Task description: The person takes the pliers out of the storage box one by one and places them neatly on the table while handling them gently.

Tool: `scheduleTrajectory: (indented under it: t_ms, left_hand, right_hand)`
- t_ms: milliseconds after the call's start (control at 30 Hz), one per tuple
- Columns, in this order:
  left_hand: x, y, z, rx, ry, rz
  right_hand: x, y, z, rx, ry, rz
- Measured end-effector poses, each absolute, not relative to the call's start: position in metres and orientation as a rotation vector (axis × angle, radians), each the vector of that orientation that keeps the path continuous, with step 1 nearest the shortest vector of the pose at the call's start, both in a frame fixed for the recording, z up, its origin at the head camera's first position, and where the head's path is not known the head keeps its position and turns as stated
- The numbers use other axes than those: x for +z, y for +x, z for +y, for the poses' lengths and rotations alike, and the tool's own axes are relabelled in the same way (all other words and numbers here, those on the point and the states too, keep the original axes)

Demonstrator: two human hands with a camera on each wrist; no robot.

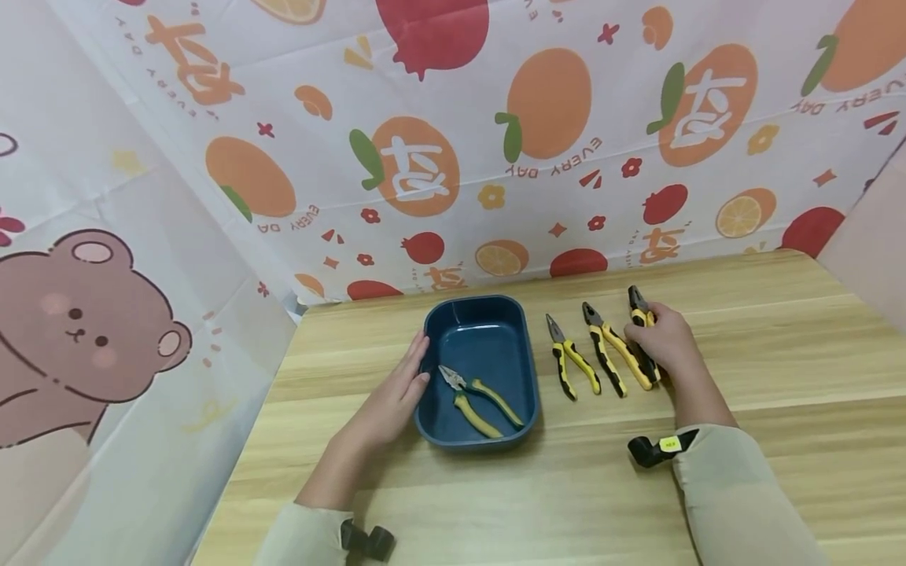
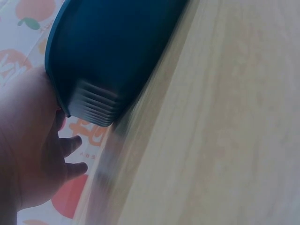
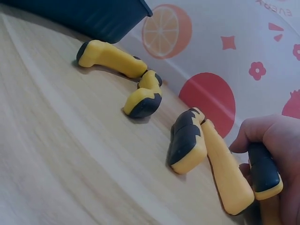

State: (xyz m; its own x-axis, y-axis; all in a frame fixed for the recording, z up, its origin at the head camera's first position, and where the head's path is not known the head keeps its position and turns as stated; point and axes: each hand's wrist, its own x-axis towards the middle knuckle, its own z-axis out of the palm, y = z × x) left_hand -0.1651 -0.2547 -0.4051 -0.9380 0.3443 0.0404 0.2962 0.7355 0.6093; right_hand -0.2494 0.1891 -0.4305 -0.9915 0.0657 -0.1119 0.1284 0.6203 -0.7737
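My left hand lies along the left wall of a dark blue plastic bin, its fingers stretched out against the side. In the bin rests a pair of pliers with yellow-green handles. Farther right, my right hand grips black-and-yellow pliers by the handles, with the dark jaws pointing away from me. The right wrist view shows one handle of these pliers under the thumb. Just left of that hand lie combination pliers, handles spread, and beside them long-nose pliers, also spread.
The wooden table carries the bin and the pliers. Behind it hangs a fruit-print cloth, and a cloth with a bear covers the left side. A small black device sits on each wrist.
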Motion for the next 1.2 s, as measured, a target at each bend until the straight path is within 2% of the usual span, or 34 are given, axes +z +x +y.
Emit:
scheduleTrajectory:
  t_ms: [600, 1200]
  left_hand:
    - [-0.4037, -0.1673, -0.2521, 0.986, 0.562, 2.855]
    - [-0.4046, -0.165, -0.2542, 0.998, 0.551, 2.848]
  right_hand:
    - [-0.4385, -0.2459, 0.1974, -1.022, 0.185, 3.002]
    - [-0.4383, -0.2478, 0.1916, -1.022, 0.117, 3.021]
